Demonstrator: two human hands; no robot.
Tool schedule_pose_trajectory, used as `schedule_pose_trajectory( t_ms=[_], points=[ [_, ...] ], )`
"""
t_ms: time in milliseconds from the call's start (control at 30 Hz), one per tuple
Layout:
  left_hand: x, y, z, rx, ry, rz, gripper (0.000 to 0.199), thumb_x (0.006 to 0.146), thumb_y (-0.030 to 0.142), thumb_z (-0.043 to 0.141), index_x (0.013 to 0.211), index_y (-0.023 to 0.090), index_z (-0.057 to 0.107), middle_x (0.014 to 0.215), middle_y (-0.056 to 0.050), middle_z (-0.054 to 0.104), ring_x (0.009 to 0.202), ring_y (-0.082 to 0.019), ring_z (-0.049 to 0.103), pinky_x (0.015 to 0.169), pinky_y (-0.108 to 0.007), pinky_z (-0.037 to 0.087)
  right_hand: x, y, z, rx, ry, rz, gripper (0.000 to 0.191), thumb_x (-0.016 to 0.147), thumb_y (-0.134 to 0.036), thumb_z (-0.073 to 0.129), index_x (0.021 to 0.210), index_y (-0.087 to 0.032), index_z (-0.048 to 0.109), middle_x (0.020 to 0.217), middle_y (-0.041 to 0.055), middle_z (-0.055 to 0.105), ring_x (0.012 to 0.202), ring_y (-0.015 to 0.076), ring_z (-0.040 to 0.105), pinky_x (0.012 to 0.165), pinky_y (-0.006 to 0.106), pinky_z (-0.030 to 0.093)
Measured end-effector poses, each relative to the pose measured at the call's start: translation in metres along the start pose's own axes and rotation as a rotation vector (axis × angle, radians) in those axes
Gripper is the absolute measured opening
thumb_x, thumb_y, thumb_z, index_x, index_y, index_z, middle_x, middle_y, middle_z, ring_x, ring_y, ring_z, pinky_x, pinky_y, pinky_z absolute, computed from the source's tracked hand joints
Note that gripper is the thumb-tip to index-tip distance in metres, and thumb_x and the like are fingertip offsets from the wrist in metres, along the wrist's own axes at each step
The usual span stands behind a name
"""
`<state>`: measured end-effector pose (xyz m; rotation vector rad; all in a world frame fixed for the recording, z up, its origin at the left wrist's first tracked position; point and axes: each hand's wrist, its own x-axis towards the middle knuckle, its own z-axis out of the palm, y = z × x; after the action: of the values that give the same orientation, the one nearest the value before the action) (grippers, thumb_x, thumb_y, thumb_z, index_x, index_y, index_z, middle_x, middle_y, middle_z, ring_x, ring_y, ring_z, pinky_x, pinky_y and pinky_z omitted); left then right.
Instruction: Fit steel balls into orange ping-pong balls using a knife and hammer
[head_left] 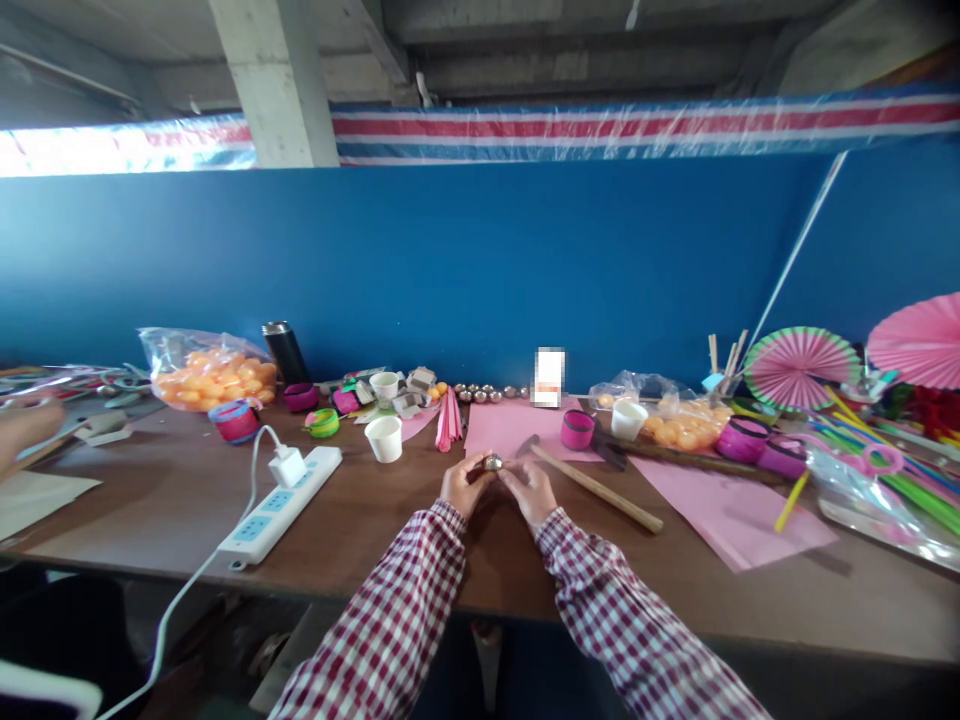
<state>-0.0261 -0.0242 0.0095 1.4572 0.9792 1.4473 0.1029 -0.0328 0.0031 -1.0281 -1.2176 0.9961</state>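
Observation:
A small shiny metal ball is held between my two hands above the brown table, near its front. My left hand pinches it from the left with closed fingertips. From the other side, the fingers of my right hand close on it too. Whether the ball has an opening or is marked is too small to make out. Similar metal balls stand in a row at the back. Just right of my right hand lies a hammer with a wooden handle, its head on pink paper.
A white power strip with a plugged-in charger lies to the left. White cups, magenta tape rolls and bags of orange balls line the back. Another person's hand shows at far left. Paper fans stand at right.

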Motion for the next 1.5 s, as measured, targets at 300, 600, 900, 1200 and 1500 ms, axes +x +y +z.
schedule_pose_trajectory(
  t_ms=[300,600,900,1200,1500],
  points=[
    [0.0,-0.002,0.0,-0.002,0.006,-0.017,0.044,0.057,0.027,0.068,0.098,0.013,0.061,0.099,-0.008,0.064,0.093,-0.024,0.058,0.087,-0.038,0.043,0.0,-0.001,-0.003,-0.061,0.033,-0.043,0.029,0.058,-0.042,0.063,0.067,-0.015,0.057,0.064,0.0031,0.063,0.058,0.015,0.056,0.059,0.028,0.045],
    [-0.002,0.005,0.003,-0.026,-0.008,-0.024,0.042,0.056,0.025,0.068,0.096,0.013,0.062,0.099,-0.008,0.064,0.093,-0.024,0.058,0.088,-0.039,0.043,0.001,-0.001,-0.002,-0.095,0.026,-0.049,0.029,0.061,-0.042,0.061,0.067,-0.014,0.059,0.065,0.0043,0.063,0.059,0.0156,0.056,0.058,0.027,0.045],
    [0.0,0.002,0.0,-0.095,-0.049,-0.081,0.045,0.057,0.028,0.068,0.099,0.012,0.06,0.1,-0.01,0.063,0.095,-0.024,0.057,0.089,-0.04,0.041,0.0,-0.004,-0.002,-0.134,0.094,-0.083,0.025,0.064,-0.039,0.059,0.067,-0.014,0.058,0.065,0.0035,0.062,0.061,0.0153,0.055,0.062,0.028,0.044],
    [0.001,-0.004,-0.003,-0.122,-0.063,-0.097,0.044,0.061,0.033,0.065,0.099,0.011,0.06,0.095,-0.01,0.065,0.09,-0.023,0.059,0.085,-0.038,0.043,0.001,0.001,0.002,-0.076,0.069,-0.102,0.031,0.063,-0.04,0.061,0.079,-0.014,0.056,0.076,0.0063,0.064,0.069,0.0174,0.059,0.066,0.03,0.048],
    [0.001,-0.004,-0.002,-0.118,-0.049,-0.085,0.038,0.063,0.031,0.063,0.094,0.01,0.062,0.091,-0.01,0.066,0.086,-0.022,0.06,0.082,-0.037,0.045,-0.004,-0.009,0.005,-0.068,-0.037,-0.142,0.031,0.065,-0.034,0.059,0.09,-0.015,0.059,0.085,0.006,0.064,0.078,0.0185,0.06,0.072,0.032,0.049]
  ],
)
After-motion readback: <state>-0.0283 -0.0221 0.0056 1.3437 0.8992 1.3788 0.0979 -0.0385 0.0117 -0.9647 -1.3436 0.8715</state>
